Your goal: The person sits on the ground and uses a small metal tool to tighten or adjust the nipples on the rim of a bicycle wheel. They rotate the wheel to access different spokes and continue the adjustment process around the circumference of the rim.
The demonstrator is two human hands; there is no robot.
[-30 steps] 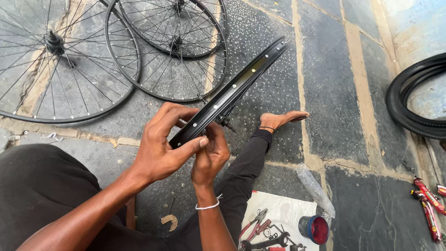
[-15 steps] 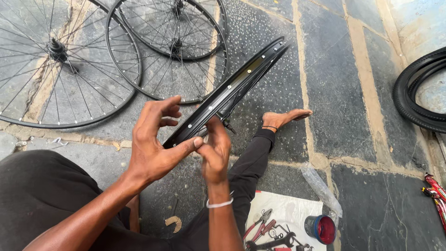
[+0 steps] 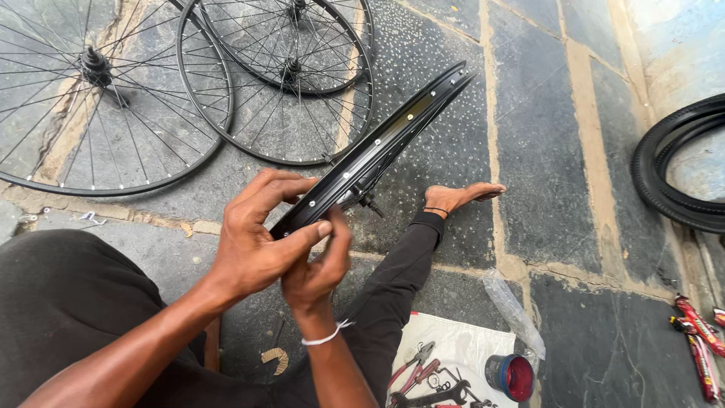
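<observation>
Here, in the head view, the person sits on the ground with a black bicycle rim (image 3: 377,155) held edge-on across the lap, its far end pointing up and away toward the stone floor (image 3: 544,113). The left hand (image 3: 260,238) wraps the near end of the rim from above, fingers curled over the outer edge and thumb pressed along the underside. The right hand (image 3: 317,264) comes up from below, its thumb and forefinger pinched together against the rim right beside the left thumb; what small part they pinch, if any, is too small to tell. A white band (image 3: 326,336) circles the right wrist.

As a judgement, the work looks early or midway: the rim shows bare spoke holes along its bed and carries no tyre, and no spokes can be made out on it, though a small fitting sticks out beneath it. Two spoked wheels (image 3: 279,83) lie flat on the floor beyond, overlapping, beside a larger wheel (image 3: 91,98) at the left.

The surface is dark stone paving with pale joints, rough and speckled. A bare foot (image 3: 461,198) rests on it at the end of a black trouser leg. Near the lap lies a white sheet (image 3: 461,349) with pliers (image 3: 414,363) and a spanner, just beside a small red-lined tin (image 3: 512,375). Black tyres (image 3: 680,174) lie at the right edge, red packets (image 3: 698,332) below them
</observation>
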